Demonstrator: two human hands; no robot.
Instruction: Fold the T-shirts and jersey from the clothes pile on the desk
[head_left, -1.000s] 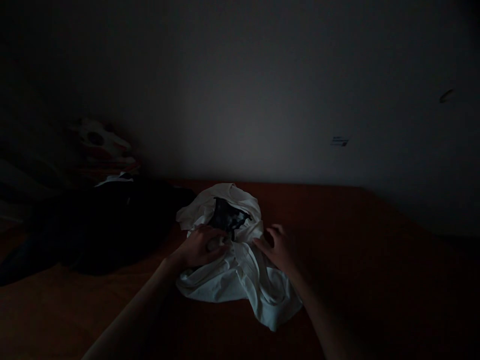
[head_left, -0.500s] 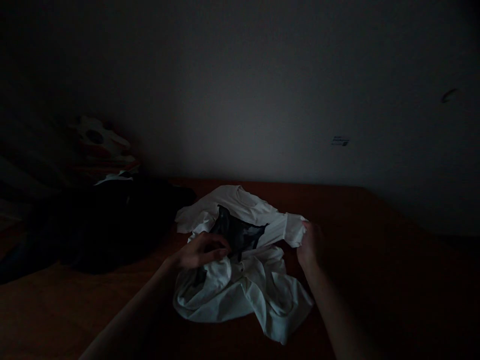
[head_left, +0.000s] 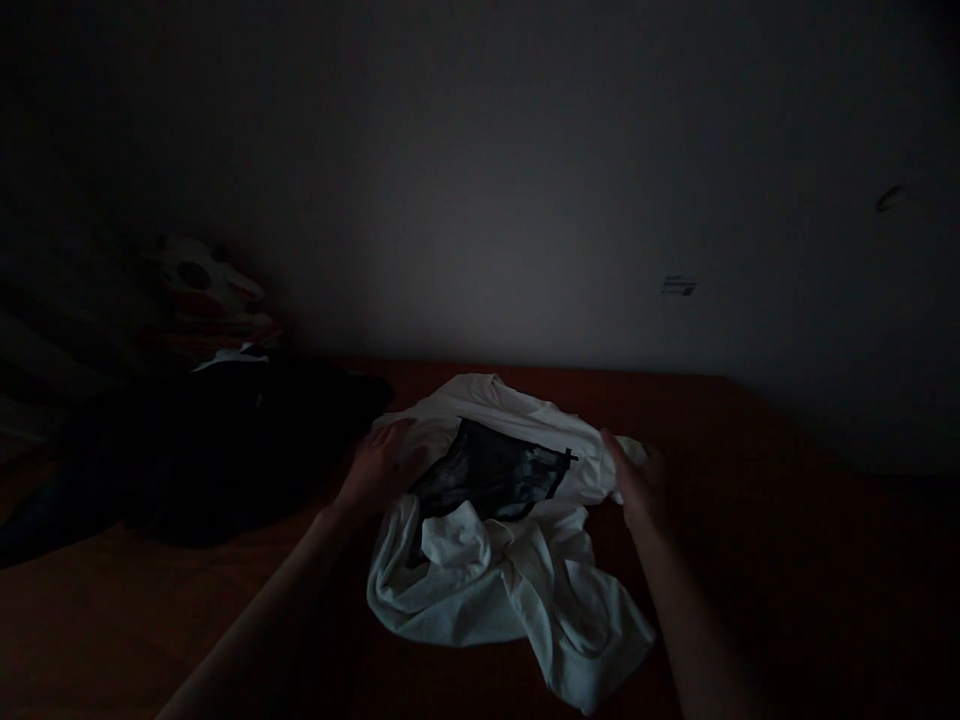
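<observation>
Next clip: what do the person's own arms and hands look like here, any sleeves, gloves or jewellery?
Both forearms are bare as far as the frame shows, with no sleeves in view. The left hand and right hand wear no gloves. The dim light hides any rings or a watch, so I cannot tell.

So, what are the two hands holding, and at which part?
Left hand and right hand grip the white shirt at opposite upper edges.

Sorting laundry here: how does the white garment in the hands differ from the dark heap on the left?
The white garment is pale, with a black print; the dark heap is near black. The left hand and right hand grip the white garment; the dark heap lies untouched. Both are crumpled on the reddish surface.
</observation>
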